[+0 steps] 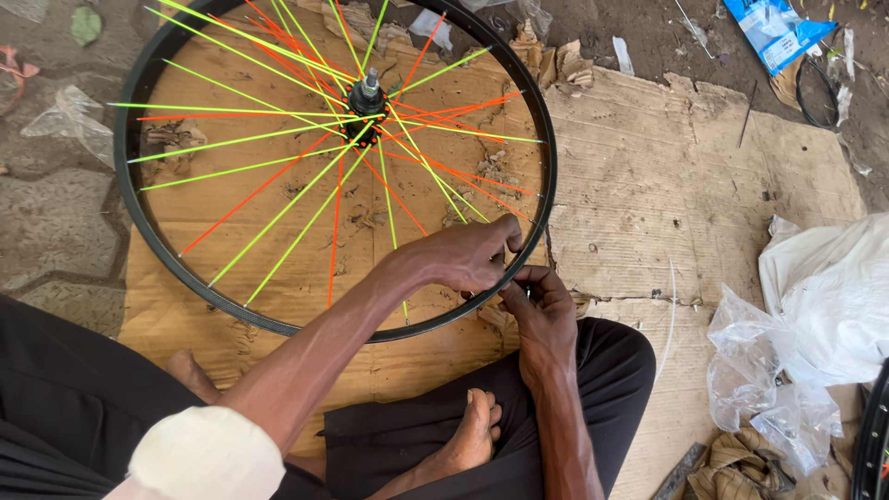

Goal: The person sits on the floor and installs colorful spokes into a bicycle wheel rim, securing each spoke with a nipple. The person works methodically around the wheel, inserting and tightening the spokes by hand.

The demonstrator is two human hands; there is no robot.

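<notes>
Bicycle wheel [139,185] with black rim and yellow and orange spokes lying flat on cardboard [667,185] on the ground, left hand [468,255] pinching a spoke at the near rim, right hand [542,310] gripping the rim just beside it, clear plastic bags [787,370] to the right.

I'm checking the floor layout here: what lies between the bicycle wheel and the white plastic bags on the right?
In the head view, only flattened brown cardboard lies between the wheel's black rim and the white plastic bags, with a thin white strip lying on it.
</notes>
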